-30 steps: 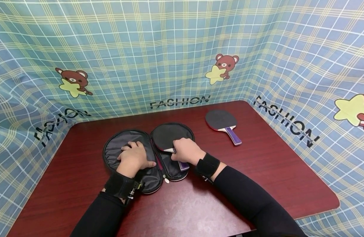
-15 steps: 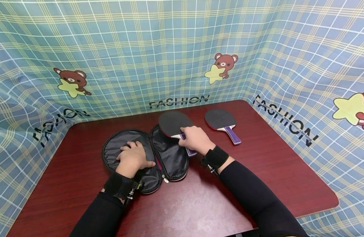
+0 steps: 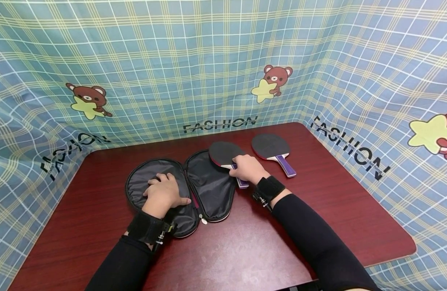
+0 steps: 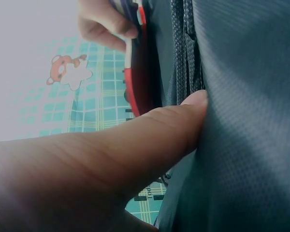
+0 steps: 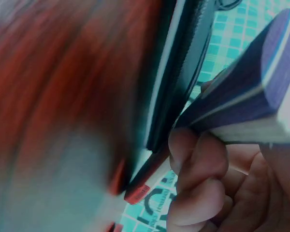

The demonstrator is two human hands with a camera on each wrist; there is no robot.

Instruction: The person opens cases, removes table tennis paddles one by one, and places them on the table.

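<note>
A black zippered table tennis bat case (image 3: 212,198) lies unfolded on the table. My left hand (image 3: 163,194) rests with spread fingers on the case's left half; in the left wrist view its thumb (image 4: 159,128) presses the fabric beside the zip. My right hand (image 3: 248,169) grips a table tennis bat (image 3: 223,152) by its purple and white handle (image 5: 232,104), black face up. The bat's blade overlaps the upper right edge of the case's right half. Another black-faced bat (image 3: 270,145) with a purple handle lies to the right of my right hand.
The dark red wooden table (image 3: 318,210) has rounded corners. A blue checked curtain (image 3: 223,72) with bears and stars stands along its back and sides. A silver zip pull (image 3: 204,221) hangs at the case's near edge.
My right hand has lifted the gripped bat off the right half of the case and carried it right, towards the other bat. My left hand has stayed on the case.
</note>
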